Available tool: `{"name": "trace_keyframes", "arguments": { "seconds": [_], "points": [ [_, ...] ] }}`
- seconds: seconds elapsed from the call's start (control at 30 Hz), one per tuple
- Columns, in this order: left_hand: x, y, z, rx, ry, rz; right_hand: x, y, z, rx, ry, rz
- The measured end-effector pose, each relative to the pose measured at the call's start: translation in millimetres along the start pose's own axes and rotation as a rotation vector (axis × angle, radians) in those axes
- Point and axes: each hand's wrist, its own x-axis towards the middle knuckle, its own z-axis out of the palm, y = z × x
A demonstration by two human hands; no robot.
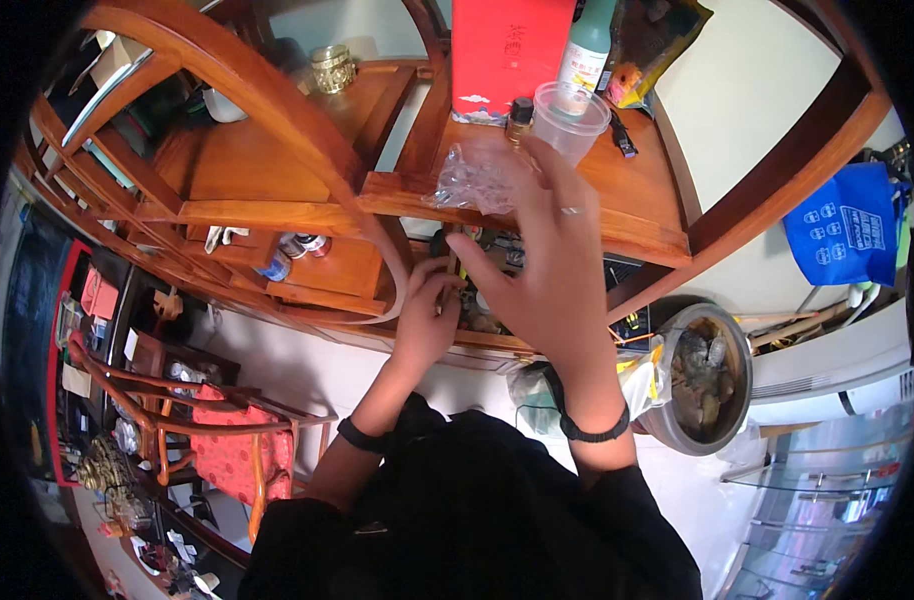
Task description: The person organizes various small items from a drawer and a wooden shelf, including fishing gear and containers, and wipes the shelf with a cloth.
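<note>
My right hand (554,255) is raised in front of the upper wooden shelf (629,202), fingers apart, slightly blurred. Its fingertips overlap the view of a small dark-capped bottle (520,120) and lie beside a crumpled clear plastic bag (468,184) at the shelf's edge. Right of the bottle stands a clear plastic tub (569,124). Lower and to the left, my left hand (429,304) has curled fingers at the edge of a cluttered lower compartment; whether it holds a small thing there cannot be made out. Behind stand a red box (511,60) and a green glass bottle (588,56).
Curved wooden shelf frames (292,97) rise at the left and right. A large round pot (708,382) and plastic bags (644,375) stand on the floor at the right. A blue bag (839,225) hangs beyond. A red-cushioned wooden chair (239,450) is at the lower left.
</note>
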Motion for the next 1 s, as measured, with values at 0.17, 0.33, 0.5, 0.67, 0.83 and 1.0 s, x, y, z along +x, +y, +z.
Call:
{"name": "trace_keyframes", "arguments": {
  "seconds": [0.17,0.33,0.5,0.67,0.83,1.0],
  "points": [
    [-1.1,-5.1,6.3,-0.009,0.010,-0.024,-6.4,17.6,7.3,0.003,-0.055,-0.056],
    [-7.5,-30.6,0.0,0.200,0.035,0.229,-44.7,8.3,-25.3,0.524,-0.361,0.047],
    [2.7,8.6,2.4,0.037,-0.001,-0.025,-90.0,68.0,-9.7,-0.089,-0.449,0.239],
    [2.6,5.0,-0.6,0.072,-0.005,0.024,-72.9,48.5,-37.4,0.054,-0.457,0.316],
    [1.6,3.3,-0.2,0.029,0.018,-0.040,-5.9,17.7,-74.2,0.094,-0.143,0.217],
    [1.5,-3.0,5.4,0.158,0.020,0.110,36.8,93.1,-51.0,-0.385,0.037,0.132]
  ]
}}
